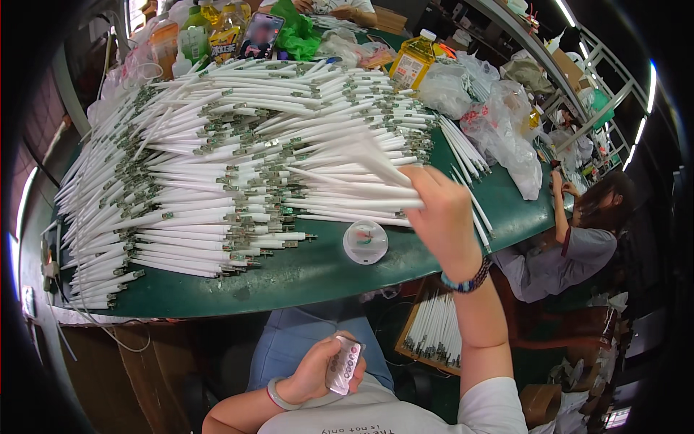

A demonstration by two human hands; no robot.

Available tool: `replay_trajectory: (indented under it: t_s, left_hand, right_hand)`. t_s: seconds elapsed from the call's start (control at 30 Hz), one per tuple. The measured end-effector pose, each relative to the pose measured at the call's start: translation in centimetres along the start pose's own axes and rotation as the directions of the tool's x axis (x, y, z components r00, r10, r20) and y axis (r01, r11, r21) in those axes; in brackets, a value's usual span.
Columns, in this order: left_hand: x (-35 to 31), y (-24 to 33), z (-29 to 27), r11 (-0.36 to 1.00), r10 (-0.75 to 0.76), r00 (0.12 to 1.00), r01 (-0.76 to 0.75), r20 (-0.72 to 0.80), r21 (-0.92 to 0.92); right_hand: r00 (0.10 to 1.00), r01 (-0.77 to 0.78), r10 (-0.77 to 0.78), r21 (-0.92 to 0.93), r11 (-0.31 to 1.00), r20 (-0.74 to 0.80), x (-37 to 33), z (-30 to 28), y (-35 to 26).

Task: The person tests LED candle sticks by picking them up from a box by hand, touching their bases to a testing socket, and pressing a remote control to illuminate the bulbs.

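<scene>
My right hand (444,210) is closed round a few white pen-like sticks (383,165), blurred by motion, above the right front part of a large heap of white sticks (195,181). The heaped sticks have green circuit-board and metal ends, and lie in overlapping rows on the green table (289,289). Below the table edge, over my lap, my left hand (316,370) grips a silvery blister pack (343,365) with rows of round spots. A small round whitish dish (366,242) with something tiny in it sits on the table, left of my right wrist.
Bottles, a phone (260,35) and a green bag (296,30) stand behind the heap. A yellow bottle (414,61) and clear plastic bags (510,126) are at the right. A tray of sticks (434,329) is below the table. A co-worker (593,246) sits at right.
</scene>
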State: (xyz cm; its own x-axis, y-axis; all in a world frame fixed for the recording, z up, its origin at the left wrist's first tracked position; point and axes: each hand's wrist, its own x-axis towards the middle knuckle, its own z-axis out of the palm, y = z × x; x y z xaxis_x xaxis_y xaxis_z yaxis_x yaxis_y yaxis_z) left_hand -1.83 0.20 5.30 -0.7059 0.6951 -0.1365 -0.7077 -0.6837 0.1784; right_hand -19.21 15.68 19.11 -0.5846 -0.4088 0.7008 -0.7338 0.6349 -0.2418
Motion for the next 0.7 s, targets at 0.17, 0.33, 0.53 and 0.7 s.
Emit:
replay_trajectory:
  t_s: [0.17, 0.33, 0.53, 0.7]
  left_hand:
    - [0.1, 0.0, -0.3, 1.0, -0.028, 1.0, 0.028, -0.001, -0.002]
    - [0.0, 0.1, -0.2, 1.0, -0.016, 1.0, 0.016, -0.022, -0.009]
    - [0.5, -0.3, -0.6, 0.997, -0.049, 0.997, 0.053, -0.066, 0.059]
    - [0.7, -0.5, 0.1, 0.999, -0.049, 0.999, 0.049, -0.02, 0.012]
  right_hand:
    - [0.892, 0.276, -0.028, -0.496, 0.823, 0.451, 1.6, 2.0, 4.5]
    - [0.985, 0.115, -0.088, -0.186, 0.976, 0.148, 1.5, -0.7, 3.9]
    - [0.956, -0.272, 0.292, 0.446, 0.852, 0.026, -0.9, -2.8, 0.8]
    - [0.922, -0.294, 0.382, 0.538, 0.79, -0.057, -2.6, -1.6, 0.9]
